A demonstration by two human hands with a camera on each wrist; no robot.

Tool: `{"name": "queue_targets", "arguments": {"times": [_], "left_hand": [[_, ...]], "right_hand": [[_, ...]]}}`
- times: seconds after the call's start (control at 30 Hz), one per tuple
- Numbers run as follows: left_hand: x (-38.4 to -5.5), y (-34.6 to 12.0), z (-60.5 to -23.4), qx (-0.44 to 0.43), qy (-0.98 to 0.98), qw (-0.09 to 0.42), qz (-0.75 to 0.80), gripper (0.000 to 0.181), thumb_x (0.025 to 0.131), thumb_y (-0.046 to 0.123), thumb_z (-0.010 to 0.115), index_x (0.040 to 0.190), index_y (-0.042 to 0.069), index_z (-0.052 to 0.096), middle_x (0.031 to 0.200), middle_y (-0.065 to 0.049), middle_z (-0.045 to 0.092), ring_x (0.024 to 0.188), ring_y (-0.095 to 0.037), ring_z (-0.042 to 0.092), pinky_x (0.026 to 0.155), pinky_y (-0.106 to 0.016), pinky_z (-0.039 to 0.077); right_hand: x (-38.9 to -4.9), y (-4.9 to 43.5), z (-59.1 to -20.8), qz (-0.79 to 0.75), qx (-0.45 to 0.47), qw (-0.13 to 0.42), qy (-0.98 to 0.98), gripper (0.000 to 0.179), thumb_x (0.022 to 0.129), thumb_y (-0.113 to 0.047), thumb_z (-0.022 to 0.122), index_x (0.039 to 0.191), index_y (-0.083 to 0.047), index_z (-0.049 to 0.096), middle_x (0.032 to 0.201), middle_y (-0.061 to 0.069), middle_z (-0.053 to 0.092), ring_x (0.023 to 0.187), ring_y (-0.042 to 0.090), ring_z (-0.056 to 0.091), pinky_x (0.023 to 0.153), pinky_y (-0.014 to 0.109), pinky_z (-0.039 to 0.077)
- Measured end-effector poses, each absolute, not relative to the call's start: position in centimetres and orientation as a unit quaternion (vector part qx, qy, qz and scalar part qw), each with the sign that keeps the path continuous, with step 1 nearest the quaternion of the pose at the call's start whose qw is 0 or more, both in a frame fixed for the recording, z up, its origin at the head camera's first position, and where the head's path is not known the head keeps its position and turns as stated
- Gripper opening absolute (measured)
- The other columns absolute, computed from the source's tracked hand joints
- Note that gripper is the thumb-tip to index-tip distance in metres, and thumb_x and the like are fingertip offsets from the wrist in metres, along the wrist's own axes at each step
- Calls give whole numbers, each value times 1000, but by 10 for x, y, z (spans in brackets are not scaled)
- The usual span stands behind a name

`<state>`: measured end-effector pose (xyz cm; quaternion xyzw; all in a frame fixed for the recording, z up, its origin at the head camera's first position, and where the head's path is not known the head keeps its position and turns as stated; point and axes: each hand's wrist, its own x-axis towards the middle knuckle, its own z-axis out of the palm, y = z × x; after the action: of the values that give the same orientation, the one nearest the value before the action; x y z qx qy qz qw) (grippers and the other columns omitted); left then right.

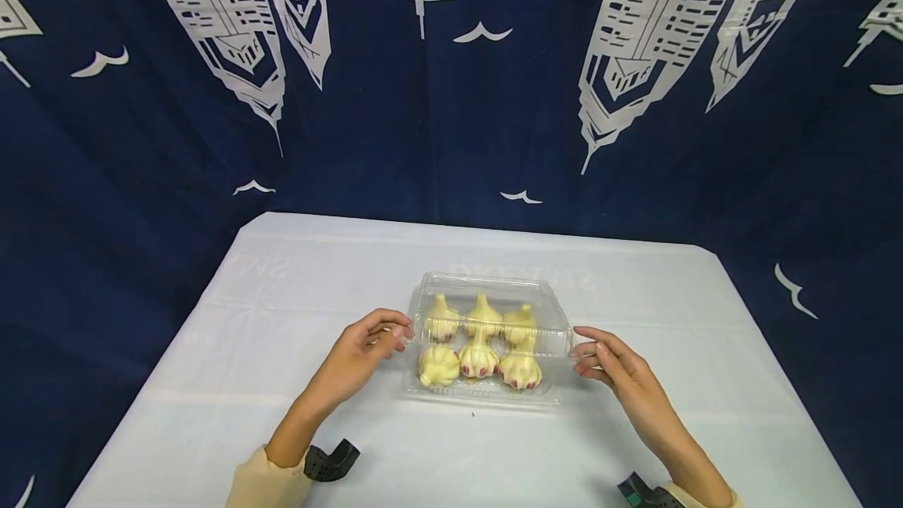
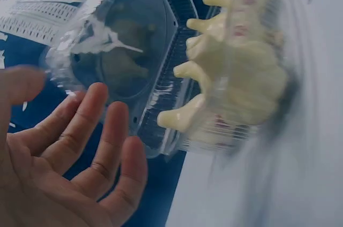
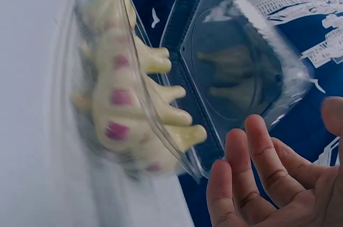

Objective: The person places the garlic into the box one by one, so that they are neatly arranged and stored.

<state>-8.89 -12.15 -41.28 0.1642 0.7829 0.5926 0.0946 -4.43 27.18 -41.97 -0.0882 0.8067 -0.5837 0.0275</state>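
A clear plastic clamshell box (image 1: pixel 487 394) sits on the table with several pale garlic bulbs (image 1: pixel 478 360) in two rows, some marked purple. Its hinged lid (image 2: pixel 120 23) stands tilted above the bulbs, partly raised. At the lid's left side is my left hand (image 1: pixel 367 350), its fingers loosely bent and the thumb apart from them in the left wrist view. My right hand (image 1: pixel 615 365) is at the lid's right side, fingertips by its edge. The right wrist view has those fingers (image 3: pixel 262 146) extended, thumb away. Whether the fingertips press the lid is hard to tell.
A white cloth covers the table (image 1: pixel 296 273). Behind it hangs a dark blue curtain (image 1: pixel 423 116) printed with white buildings and birds. A black wrist device (image 1: pixel 331 461) is on the left forearm, and another (image 1: pixel 645 492) on the right.
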Motion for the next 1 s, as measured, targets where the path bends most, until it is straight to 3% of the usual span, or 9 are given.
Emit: {"name": "queue_targets", "arguments": {"times": [0.27, 0.53, 0.67, 0.83, 1.0], "left_hand": [[-62, -117, -439, 145, 821, 96, 544, 32, 98, 20, 66, 127, 10, 61, 118, -7, 64, 96, -19, 59, 79, -31, 52], [-51, -108, -451, 88, 821, 73, 560, 30, 93, 12, 70, 122, 17, 64, 115, -6, 58, 94, -19, 55, 76, -27, 54], [-49, -107, -455, 75, 818, 74, 565, 28, 95, 13, 69, 122, 17, 63, 113, -9, 53, 93, -19, 54, 72, -27, 53], [-49, -108, -459, 85, 806, 99, 577, 30, 99, 14, 63, 128, 12, 56, 106, -10, 59, 86, -21, 61, 67, -28, 53], [-50, -108, -462, 92, 770, 141, 615, 34, 102, 10, 55, 135, 9, 46, 98, -14, 68, 80, -24, 64, 69, -30, 56]], "right_hand": [[-28, 268, -443, -609, -61, 89, 786, 46, 104, -15, 53, 147, -2, 40, 109, 8, 65, 94, 14, 65, 86, 26, 55], [-22, 262, -458, -605, -90, 54, 789, 49, 100, -5, 59, 144, 4, 39, 105, 9, 60, 84, 17, 63, 78, 24, 55], [-21, 257, -460, -598, -87, 37, 796, 48, 99, -4, 60, 142, 5, 41, 101, 9, 56, 78, 15, 60, 72, 23, 53], [-21, 255, -462, -590, -79, 40, 803, 47, 98, -4, 60, 141, 2, 43, 102, 11, 49, 73, 13, 57, 68, 24, 51], [-21, 254, -467, -594, -103, 49, 796, 48, 101, -4, 54, 145, 3, 35, 92, 14, 60, 71, 18, 62, 67, 27, 55]]}}
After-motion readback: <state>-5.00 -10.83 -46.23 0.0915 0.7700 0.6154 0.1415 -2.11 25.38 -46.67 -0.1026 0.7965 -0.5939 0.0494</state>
